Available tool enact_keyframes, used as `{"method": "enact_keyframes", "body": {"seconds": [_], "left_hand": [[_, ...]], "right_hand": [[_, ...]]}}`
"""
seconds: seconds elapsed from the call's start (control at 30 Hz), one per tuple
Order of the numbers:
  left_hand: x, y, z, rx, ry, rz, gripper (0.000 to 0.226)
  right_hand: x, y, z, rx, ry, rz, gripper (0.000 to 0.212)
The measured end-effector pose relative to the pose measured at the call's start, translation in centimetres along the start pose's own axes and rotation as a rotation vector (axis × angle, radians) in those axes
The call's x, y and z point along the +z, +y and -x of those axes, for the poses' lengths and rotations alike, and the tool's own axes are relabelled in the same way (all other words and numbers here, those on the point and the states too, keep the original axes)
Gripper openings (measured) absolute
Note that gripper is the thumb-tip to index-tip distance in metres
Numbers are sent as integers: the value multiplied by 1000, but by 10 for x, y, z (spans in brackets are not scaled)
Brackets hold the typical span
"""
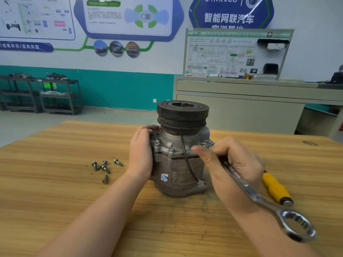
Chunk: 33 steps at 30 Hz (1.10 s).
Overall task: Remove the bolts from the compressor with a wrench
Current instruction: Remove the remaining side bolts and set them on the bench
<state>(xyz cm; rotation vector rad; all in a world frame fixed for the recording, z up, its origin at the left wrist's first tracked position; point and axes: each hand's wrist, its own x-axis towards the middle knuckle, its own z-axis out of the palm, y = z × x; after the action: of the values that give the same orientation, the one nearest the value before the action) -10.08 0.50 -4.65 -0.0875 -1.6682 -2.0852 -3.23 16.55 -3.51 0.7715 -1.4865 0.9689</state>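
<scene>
A grey metal compressor point(179, 169) stands upright on the wooden table point(55, 182), its black pulley on top. My left hand point(142, 151) clasps its left side at the flange. My right hand point(232, 164) holds a silver combination wrench point(259, 199) by the shaft; the wrench's far end is hidden behind my fingers near a bolt point(203, 144) on the right of the flange, and its ring end points toward me. Two bolts point(171, 150) sit in the flange front. Several loose bolts point(104, 166) lie on the table to the left.
A yellow-handled screwdriver point(276, 188) lies on the table right of my right hand. Beyond the table stand a grey cabinet point(241, 108) with a wiring display board and dark metal shelf racks point(40, 93) against the teal wall.
</scene>
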Motion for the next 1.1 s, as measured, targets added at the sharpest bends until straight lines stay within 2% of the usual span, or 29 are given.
{"method": "enact_keyframes", "body": {"seconds": [0.13, 0.27, 0.33, 0.4, 0.47, 0.57, 0.7, 0.83, 0.93, 1.03, 1.1], "left_hand": [[-1, 0, 0, 2, 4, -6, 32], [-1, -1, 1, 11, 1, -16, 33], [-1, 0, 0, 36, 4, -13, 31], [0, 1, -1, 37, -7, 12, 26], [-1, 1, -3, 11, -25, 55, 21], [-4, 0, -1, 3, -64, 71, 21], [-4, 1, 0, -52, -50, 133, 20], [-2, 4, 1, -83, -45, 165, 22], [-1, 6, 2, -111, -43, 171, 27], [0, 7, 1, -169, -35, 212, 35], [1, 7, 1, -190, -25, 257, 39]], "right_hand": [[0, -2, -1, 39, 35, 29, 61], [7, -6, -1, 155, 144, 73, 59], [15, -13, -8, 120, 111, 209, 49], [23, -23, -14, 131, 9, 343, 42], [31, -31, -13, 264, -10, 331, 38], [35, -41, -3, 461, 172, 263, 37], [23, -36, 2, 709, 375, -9, 42], [2, -12, -11, 954, 380, -617, 60], [-10, 22, -34, 1177, 202, -846, 62], [-10, 49, -51, 1392, -56, -876, 57], [-4, 59, -54, 1490, -121, -852, 51]]}}
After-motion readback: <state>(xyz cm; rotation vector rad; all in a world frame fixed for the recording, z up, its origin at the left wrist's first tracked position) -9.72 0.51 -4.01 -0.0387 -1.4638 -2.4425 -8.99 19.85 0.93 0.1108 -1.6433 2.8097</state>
